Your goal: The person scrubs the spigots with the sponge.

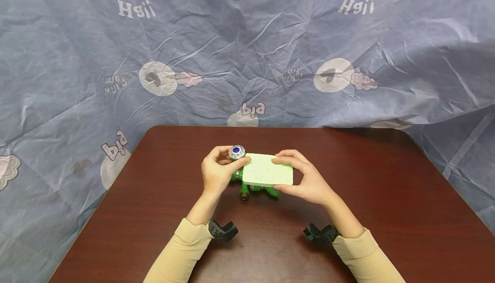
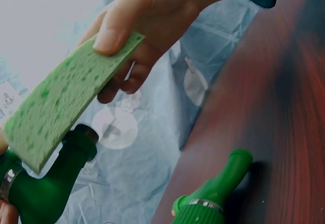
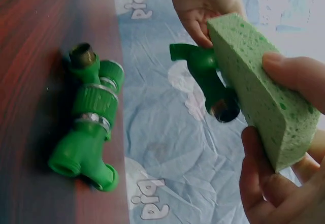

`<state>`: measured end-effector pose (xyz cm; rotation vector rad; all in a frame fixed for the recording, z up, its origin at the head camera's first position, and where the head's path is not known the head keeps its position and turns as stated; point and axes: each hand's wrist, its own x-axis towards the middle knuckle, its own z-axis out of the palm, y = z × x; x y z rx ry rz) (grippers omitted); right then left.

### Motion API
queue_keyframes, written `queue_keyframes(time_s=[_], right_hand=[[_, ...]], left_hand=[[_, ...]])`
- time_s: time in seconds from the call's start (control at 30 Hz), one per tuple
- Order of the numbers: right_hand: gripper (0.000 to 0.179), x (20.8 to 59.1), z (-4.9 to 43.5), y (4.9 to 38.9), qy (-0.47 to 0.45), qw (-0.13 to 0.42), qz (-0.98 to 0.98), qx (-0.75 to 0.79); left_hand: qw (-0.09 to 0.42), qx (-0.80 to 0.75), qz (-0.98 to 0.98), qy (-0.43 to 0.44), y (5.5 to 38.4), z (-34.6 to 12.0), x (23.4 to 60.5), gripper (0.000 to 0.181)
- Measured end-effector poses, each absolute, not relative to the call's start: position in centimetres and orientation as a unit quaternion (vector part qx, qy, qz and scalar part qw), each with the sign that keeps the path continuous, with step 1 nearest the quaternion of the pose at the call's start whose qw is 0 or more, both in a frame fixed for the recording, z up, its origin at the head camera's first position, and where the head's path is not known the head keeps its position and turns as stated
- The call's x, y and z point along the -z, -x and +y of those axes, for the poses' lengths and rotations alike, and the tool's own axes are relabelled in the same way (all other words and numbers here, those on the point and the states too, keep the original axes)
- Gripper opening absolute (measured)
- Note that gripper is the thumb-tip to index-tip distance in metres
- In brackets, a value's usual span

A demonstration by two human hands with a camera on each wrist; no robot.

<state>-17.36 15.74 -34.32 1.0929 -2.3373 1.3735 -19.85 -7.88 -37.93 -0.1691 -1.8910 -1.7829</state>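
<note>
A pale green porous sponge is held up over the table. My right hand grips its right end, fingers on the top edge and thumb side below. My left hand holds a green faucet with a clear, blue-centred knob, while its thumb lies on the sponge's left corner. In the right wrist view the faucet is raised behind the sponge, which hides part of it. A second green pipe fitting, with silvery bands and a dark threaded end, lies below on the table.
The dark red-brown wooden table extends on both sides of the hands. A wrinkled grey-blue printed cloth hangs behind its far edge. Black wrist mounts sit by both rolled sleeves.
</note>
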Motion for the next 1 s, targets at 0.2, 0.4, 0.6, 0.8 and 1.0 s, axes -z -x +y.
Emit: queue_keyframes(time_s=[0.2,0.4,0.6,0.8,1.0], right_hand=[[0.055,33.8,16.9,17.8,-0.356,0.152,-0.778,-0.494],[0.054,33.5,18.2,18.1,-0.327,0.178,-0.769,-0.519],[0.055,33.4,18.6,18.3,-0.327,0.203,-0.769,-0.511],[0.056,33.4,18.8,18.3,-0.322,0.208,-0.772,-0.507],[0.056,33.5,18.8,18.3,-0.317,0.206,-0.777,-0.504]], left_hand=[[0.266,0.684,-0.677,0.057,20.5,-9.1,37.5,0.042],[0.256,0.709,-0.656,0.019,21.3,-11.1,37.1,0.041],[0.236,0.73,-0.641,0.009,22.3,-12.8,37.8,0.042],[0.183,0.755,-0.63,-0.02,23.3,-14.6,39.6,0.043],[0.123,0.788,-0.603,-0.026,23.9,-16.5,41.3,0.045]])
